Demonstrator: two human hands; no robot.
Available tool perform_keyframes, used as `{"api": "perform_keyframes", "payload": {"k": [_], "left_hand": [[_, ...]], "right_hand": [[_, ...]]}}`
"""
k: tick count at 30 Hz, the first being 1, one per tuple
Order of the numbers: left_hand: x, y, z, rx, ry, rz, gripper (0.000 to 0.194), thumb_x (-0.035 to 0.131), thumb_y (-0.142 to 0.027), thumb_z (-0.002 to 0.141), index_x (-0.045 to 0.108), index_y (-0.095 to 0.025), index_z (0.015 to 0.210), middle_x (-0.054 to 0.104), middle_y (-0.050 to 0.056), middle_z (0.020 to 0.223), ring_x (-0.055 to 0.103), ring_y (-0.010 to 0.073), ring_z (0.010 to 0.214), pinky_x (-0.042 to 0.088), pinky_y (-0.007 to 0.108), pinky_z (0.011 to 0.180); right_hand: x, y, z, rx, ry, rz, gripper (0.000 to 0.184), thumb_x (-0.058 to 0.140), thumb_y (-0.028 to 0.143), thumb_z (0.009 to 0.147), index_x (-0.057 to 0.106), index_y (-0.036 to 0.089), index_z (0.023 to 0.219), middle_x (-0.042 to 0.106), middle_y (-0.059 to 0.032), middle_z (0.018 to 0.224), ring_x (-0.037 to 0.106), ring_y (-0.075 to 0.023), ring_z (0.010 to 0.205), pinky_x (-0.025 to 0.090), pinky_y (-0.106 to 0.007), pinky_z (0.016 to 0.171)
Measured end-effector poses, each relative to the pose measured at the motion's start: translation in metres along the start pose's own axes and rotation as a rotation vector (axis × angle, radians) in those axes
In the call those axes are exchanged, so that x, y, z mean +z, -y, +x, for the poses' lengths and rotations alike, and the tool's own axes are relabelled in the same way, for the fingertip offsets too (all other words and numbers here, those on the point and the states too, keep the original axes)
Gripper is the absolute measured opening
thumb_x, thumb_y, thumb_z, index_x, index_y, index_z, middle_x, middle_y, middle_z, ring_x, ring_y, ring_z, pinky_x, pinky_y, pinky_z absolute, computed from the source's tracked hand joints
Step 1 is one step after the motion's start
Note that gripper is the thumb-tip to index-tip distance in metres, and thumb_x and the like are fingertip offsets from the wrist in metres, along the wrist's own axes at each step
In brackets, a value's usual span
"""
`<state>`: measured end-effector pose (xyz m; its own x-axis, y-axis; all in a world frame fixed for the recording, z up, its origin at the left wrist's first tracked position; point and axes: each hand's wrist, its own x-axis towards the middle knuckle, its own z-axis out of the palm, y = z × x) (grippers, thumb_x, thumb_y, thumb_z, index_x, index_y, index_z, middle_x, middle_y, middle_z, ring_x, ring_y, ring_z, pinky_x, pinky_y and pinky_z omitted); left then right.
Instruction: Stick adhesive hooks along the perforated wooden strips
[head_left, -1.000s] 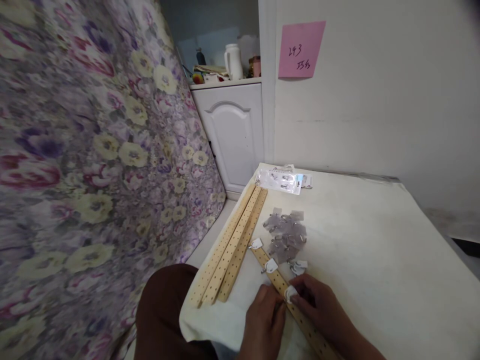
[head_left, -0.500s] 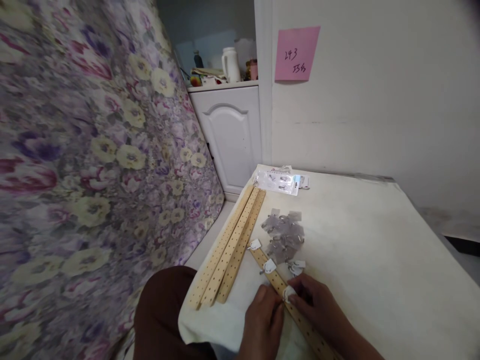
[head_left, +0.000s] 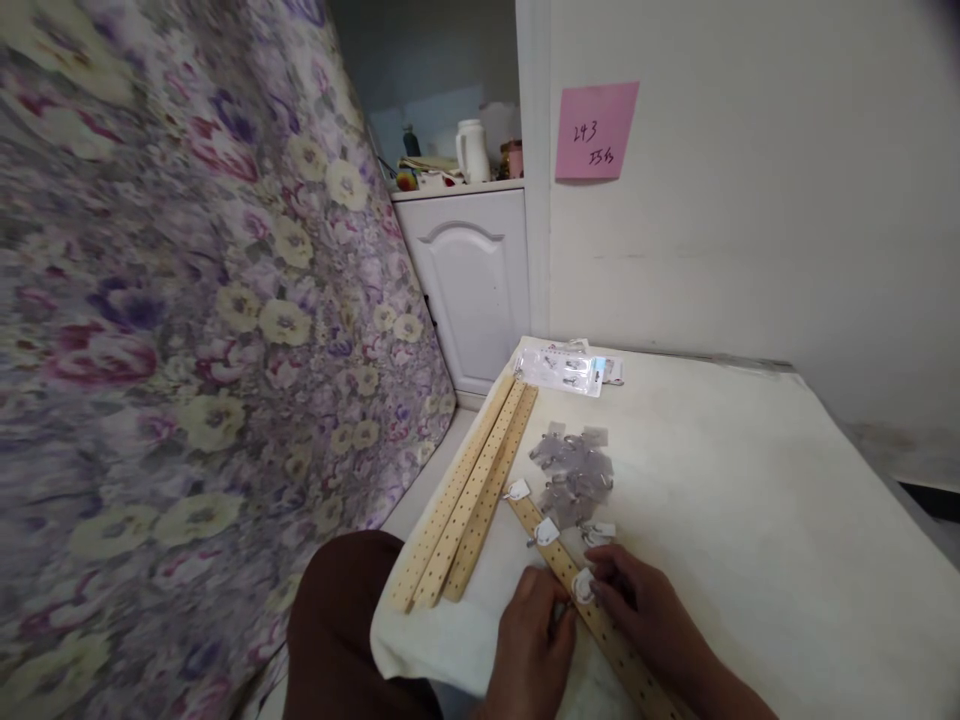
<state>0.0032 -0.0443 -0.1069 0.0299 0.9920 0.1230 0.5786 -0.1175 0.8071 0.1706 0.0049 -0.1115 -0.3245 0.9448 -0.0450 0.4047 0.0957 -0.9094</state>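
Note:
A pale wooden strip with rows of holes point(head_left: 616, 648) lies slanted on the table. Three white tags sit along it: one at its far end point(head_left: 518, 489), a second point(head_left: 547, 531) with a metal clip at its left, and a third point(head_left: 583, 586) between my hands. My left hand point(head_left: 531, 635) is curled at the strip's left edge, thumb and fingers close to the third tag. My right hand point(head_left: 641, 600) has its thumb and fingertips closed at that tag's right edge. Another white tag with metal parts point(head_left: 600, 532) lies just beyond my right fingers.
Several translucent grey pieces with metal parts point(head_left: 574, 475) are heaped past the strip. To the left lie three more perforated wooden strips point(head_left: 471, 500). Clear blister packaging point(head_left: 559, 370) rests at the table's far edge. A floral curtain point(head_left: 225, 350) hangs along the left side.
The view has tilted up slightly and shifted left. My right fingers have loosened a little around the third tag, which shows more fully. My left hand stays at the strip's edge.

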Motion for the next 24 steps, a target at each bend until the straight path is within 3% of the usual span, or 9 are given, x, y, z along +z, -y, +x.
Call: {"api": "perform_keyframes", "payload": {"k": [11, 17, 24], "left_hand": [[0.003, 0.002, -0.001, 0.016, -0.057, 0.000, 0.009, 0.052, -0.013, 0.082, 0.053, -0.021, 0.082, 0.057, 0.001, 0.086, 0.054, 0.0153, 0.078, 0.043, 0.025, 0.071], [0.003, 0.003, -0.001, 0.017, -0.045, 0.016, 0.007, 0.051, -0.015, 0.084, 0.052, -0.021, 0.082, 0.056, 0.001, 0.085, 0.054, 0.0151, 0.077, 0.043, 0.025, 0.069], [0.004, 0.005, 0.000, 0.037, -0.053, 0.014, 0.006, 0.051, -0.016, 0.084, 0.052, -0.021, 0.080, 0.056, 0.000, 0.083, 0.054, 0.0144, 0.076, 0.043, 0.025, 0.068]], "right_hand": [[-0.032, -0.008, 0.006, -0.056, -0.151, -0.197, 0.016, 0.049, 0.029, 0.083, 0.061, 0.021, 0.088, 0.068, -0.0029, 0.076, 0.061, -0.0194, 0.069, 0.048, -0.032, 0.066], [-0.026, -0.019, 0.011, -0.084, -0.232, -0.233, 0.025, 0.044, 0.030, 0.086, 0.060, 0.020, 0.102, 0.066, -0.0043, 0.083, 0.061, -0.0191, 0.073, 0.049, -0.032, 0.070], [-0.028, -0.026, 0.025, -0.141, -0.190, -0.282, 0.030, 0.043, 0.028, 0.088, 0.061, 0.018, 0.109, 0.064, -0.0071, 0.093, 0.062, -0.0206, 0.082, 0.050, -0.036, 0.077]]}}
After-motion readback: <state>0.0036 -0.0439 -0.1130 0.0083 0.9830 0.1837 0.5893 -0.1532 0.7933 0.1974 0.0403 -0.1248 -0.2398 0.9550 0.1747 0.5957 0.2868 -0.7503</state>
